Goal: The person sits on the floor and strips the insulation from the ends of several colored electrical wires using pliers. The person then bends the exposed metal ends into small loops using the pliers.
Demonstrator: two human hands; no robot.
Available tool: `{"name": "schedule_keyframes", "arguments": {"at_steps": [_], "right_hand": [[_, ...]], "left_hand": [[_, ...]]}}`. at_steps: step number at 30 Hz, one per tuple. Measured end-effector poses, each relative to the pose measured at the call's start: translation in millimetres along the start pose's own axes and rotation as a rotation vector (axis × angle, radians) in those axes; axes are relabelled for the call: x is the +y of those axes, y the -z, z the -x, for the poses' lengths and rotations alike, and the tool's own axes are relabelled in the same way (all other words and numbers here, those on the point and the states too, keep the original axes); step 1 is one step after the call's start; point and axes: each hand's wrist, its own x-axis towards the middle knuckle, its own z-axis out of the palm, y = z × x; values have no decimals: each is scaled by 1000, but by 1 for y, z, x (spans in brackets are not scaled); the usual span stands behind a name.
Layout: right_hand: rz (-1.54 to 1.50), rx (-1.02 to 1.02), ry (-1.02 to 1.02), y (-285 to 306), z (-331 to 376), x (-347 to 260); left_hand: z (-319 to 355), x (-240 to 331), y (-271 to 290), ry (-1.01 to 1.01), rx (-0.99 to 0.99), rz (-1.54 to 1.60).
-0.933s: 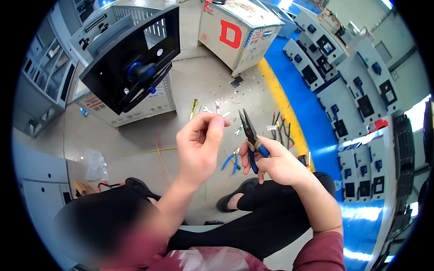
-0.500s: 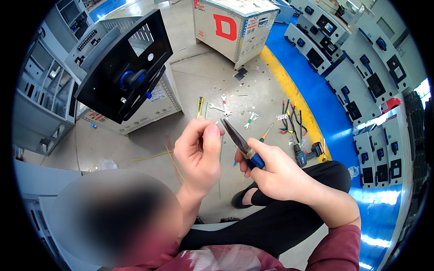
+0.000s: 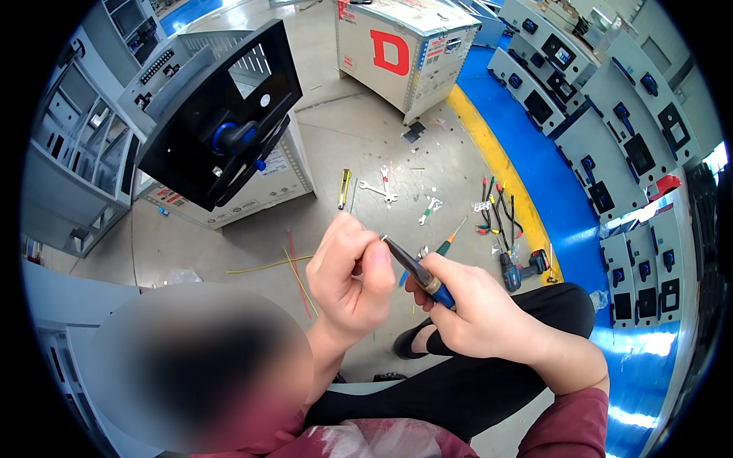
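Pliers (image 3: 417, 269) with blue handles are gripped in the curled right hand (image 3: 482, 309), their nose aimed between ten and eleven o'clock and its tip held at the fingertips of the left hand (image 3: 351, 278). Thumb and fingers of that left hand are pressed together, though what is pinched there cannot be told. From the pliers, wrenches (image 3: 386, 195) are seen on the floor (image 3: 347, 145) toward eleven o'clock and a drill (image 3: 511, 272) at three.

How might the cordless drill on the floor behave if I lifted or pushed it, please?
The cordless drill is probably heavy for its size, given the bulky battery at one end. It should feel rigid, as it looks hard-cased. Pushed, it would likely pivot or slide rather than roll, since its outline is angled, not round.
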Motion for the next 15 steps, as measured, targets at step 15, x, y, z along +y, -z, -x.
{"name": "schedule_keyframes", "arguments": {"at_steps": [15], "right_hand": [[-444, -93, -90, -3, -6, 12]], "left_hand": [[-7, -8, 3, -51, 9, 26]]}}
